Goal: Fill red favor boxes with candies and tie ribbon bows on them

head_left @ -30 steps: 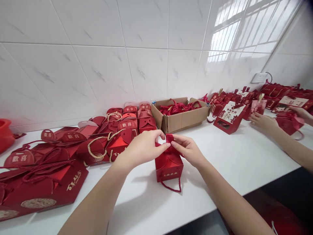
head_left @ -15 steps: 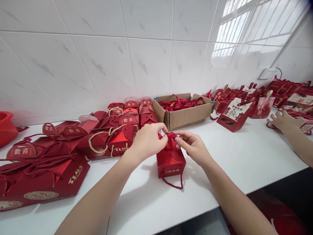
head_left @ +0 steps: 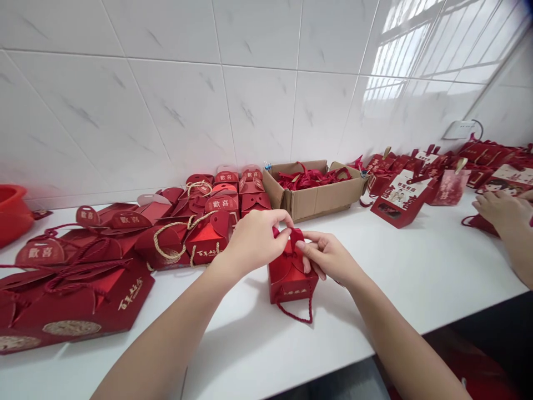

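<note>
A small red gift box (head_left: 292, 283) stands upright on the white table, its dark red cord handle (head_left: 296, 318) hanging loose in front. Over its top, a red ribbon (head_left: 296, 238) is looped between my two hands. My left hand (head_left: 261, 236) pinches the ribbon between thumb and forefinger on the left side. On the right, my right hand (head_left: 328, 255) has its thumb and fingers closed on the ribbon's other part, close to the lid. Both hands partly cover the box top, and the ribbon's ends are hidden.
An open cardboard box (head_left: 328, 201) of red ribbons stands against the tiled wall. Several red gift boxes (head_left: 137, 294) crowd the left, near a red-orange basin (head_left: 14, 214). More gift bags (head_left: 402, 197) stand right, where another person's hand (head_left: 497, 208) works.
My right hand has shifted slightly lower and its fingers curl nearer the lid. The ribbon loop stands more upright. At right, the other person's hand has moved onto a red item.
</note>
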`<action>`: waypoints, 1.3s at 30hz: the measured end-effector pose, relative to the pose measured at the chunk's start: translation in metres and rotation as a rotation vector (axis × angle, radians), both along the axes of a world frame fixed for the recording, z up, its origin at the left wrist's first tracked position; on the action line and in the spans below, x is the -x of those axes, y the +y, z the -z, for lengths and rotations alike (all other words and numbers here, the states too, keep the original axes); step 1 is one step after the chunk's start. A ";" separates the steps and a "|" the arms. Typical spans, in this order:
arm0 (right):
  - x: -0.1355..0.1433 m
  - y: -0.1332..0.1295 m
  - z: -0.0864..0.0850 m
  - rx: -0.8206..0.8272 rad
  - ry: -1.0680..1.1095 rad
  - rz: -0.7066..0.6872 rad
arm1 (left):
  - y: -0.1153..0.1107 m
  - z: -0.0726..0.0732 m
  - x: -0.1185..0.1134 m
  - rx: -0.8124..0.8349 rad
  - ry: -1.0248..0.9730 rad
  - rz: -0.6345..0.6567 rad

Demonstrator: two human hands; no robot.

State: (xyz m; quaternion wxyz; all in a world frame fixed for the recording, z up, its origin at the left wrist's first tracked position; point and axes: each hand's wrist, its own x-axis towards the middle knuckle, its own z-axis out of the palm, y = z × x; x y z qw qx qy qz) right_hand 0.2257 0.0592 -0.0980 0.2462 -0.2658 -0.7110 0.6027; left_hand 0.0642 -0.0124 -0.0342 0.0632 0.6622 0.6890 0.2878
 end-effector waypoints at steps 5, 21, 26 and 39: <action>0.001 -0.003 -0.002 -0.016 -0.020 0.015 | -0.002 0.000 -0.001 -0.004 -0.023 0.039; 0.005 -0.001 0.009 -0.030 0.130 0.101 | -0.007 -0.009 0.004 0.069 0.038 0.061; 0.006 -0.002 0.009 0.005 0.100 0.112 | -0.016 -0.021 0.023 0.320 0.151 -0.031; 0.013 -0.019 0.018 -0.575 -0.004 0.133 | -0.004 -0.010 0.000 0.341 -0.452 0.493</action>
